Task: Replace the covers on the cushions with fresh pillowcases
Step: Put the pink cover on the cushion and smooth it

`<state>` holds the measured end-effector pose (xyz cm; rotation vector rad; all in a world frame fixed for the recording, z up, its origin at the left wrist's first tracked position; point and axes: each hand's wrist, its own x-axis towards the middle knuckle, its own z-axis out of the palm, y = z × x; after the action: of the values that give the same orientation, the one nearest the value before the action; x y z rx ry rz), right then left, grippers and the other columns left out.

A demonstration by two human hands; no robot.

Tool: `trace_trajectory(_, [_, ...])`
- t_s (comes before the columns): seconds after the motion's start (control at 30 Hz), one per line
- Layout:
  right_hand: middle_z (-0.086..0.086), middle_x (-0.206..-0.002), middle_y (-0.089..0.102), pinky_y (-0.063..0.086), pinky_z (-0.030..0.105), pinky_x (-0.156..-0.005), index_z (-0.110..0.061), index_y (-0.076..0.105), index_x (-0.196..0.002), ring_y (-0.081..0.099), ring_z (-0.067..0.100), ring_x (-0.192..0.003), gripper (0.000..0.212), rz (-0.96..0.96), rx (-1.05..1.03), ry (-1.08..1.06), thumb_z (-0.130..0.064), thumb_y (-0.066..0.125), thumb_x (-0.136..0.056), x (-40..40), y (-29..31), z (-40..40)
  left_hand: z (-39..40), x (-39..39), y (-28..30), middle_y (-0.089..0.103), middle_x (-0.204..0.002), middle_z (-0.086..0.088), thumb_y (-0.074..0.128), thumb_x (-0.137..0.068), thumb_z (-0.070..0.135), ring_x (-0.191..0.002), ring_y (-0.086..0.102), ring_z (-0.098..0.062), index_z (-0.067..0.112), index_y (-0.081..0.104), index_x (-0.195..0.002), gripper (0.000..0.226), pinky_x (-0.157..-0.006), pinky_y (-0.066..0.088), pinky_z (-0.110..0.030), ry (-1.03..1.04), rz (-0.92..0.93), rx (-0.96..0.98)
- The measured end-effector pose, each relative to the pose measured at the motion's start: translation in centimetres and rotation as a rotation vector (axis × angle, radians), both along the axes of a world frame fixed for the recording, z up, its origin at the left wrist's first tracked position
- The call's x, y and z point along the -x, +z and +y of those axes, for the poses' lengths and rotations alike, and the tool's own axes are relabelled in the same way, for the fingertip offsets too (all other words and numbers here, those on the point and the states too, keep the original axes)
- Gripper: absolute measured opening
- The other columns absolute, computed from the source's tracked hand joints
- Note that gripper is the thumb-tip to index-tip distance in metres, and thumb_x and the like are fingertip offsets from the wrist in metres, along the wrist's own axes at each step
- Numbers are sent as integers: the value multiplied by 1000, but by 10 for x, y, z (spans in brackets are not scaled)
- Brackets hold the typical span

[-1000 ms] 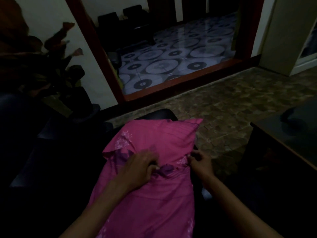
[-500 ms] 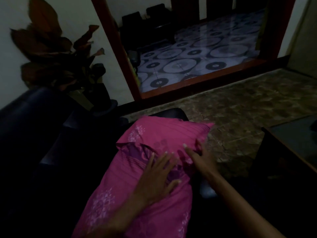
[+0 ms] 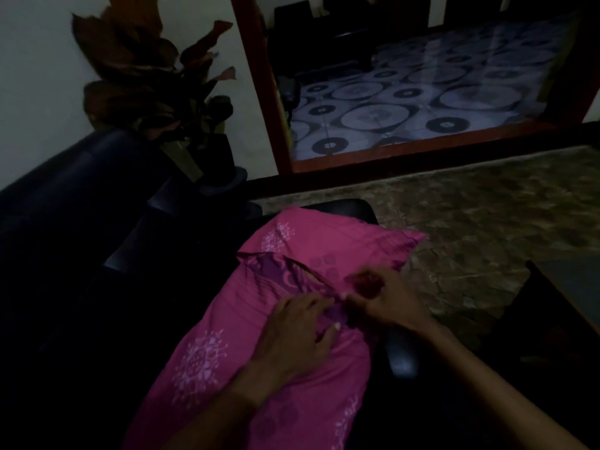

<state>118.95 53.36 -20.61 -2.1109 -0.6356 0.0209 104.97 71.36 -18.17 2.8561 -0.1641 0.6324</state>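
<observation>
- Dark sofa (image 3: 65, 222): we log it as the support, its arm (image 3: 401, 355) just beside the cushion on the right. Risk: the cushion overhangs toward that arm, and we judge a hard tug could tip it over the edge to the floor.
- Pink cushion (image 3: 259, 368): it lies lengthwise on the sofa seat in front of us, wrapped in a pink pillowcase (image 3: 324, 241) with pale floral prints. Risk: the filling may bunch at one end if the fabric is pulled unevenly.
- Pillowcase opening (image 3: 279, 271): a flap runs across the upper middle and purple fabric shows beneath it. Risk: we think the flap could be closed askew, leaving the purple layer exposed or the corner untucked.
- Left hand (image 3: 298, 336): it rests on the cushion near the flap, fingers curled onto the fabric, seemingly gripping it; the dim light keeps us from being sure. Risk: if it lifts, nothing steadies the cushion.
- Right hand (image 3: 383, 303): it sits touching the flap edge beside the left hand, blurred; fingers look bunched together as though pinching cloth, but we cannot tell for certain. Risk: a pinch on too little cloth may slip or strain the seam.
- Low light: small folds are hard to read, so we rate a missed wrinkle as likely.
</observation>
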Motion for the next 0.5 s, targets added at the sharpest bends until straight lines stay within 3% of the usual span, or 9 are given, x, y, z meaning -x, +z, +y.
trace_trajectory(0.1, [-14, -75, 70, 57, 35, -67, -42, 65, -74, 65, 3, -69, 21, 32, 158, 117, -63, 67, -72, -3, -11, 3, -3, -10, -21, 63, -135, 4, 45, -94, 47, -128, 56, -14, 18, 64, -132, 51, -115, 26, -39, 7, 141, -123])
trace_trajectory(0.2, [-13, -66, 72, 58, 34, -67, -31, 68, -64, 65, 1, -62, 21, 150, 35, 61, -37, 76, -82, -13, -5, -1, -9, -27, -14, 56, -145, 1, 36, -95, 45, -139, 46, -17, 16, 57, -140, 57, -118, 30, -49, 37, 228, -197])
trace_trajectory(0.27, [-13, -64, 72, 54, 26, -64, -26, 71, -64, 63, -2, -59, 25, 174, -35, 8, -23, 78, -87, -18, 0, -4, -15, -35, -5, 41, -157, -2, 23, -94, 47, -148, 32, -20, 14, 45, -149, 68, -120, 16, -50, 46, 306, -201])
trace_trajectory(0.33, [-5, -65, 73, 55, 33, -66, -19, 74, -68, 64, 2, -60, 21, 224, -115, -71, -21, 77, -88, -21, 5, -9, -19, -41, -1, 19, -166, -2, 5, -88, 52, -154, 13, -21, 14, 25, -158, 82, -123, 2, -49, 86, 419, -189])
trace_trajectory(0.4, [4, -66, 73, 56, 40, -66, -9, 74, -70, 62, 6, -60, 19, 228, -180, -127, -16, 77, -88, -25, 11, -10, -20, -44, -3, 9, -168, -1, -3, -83, 53, -154, 4, -20, 15, 14, -160, 87, -123, -1, -51, 120, 449, -201])
trace_trajectory(0.5, [-4, -61, 67, 48, 20, -58, -9, 70, -70, 54, -7, -50, 20, 208, -54, -29, -16, 77, -87, -18, 22, -4, -24, -36, -5, 35, -160, -6, 18, -89, 45, -149, 29, -23, 12, 41, -151, 74, -122, 14, -53, 121, 328, -176])
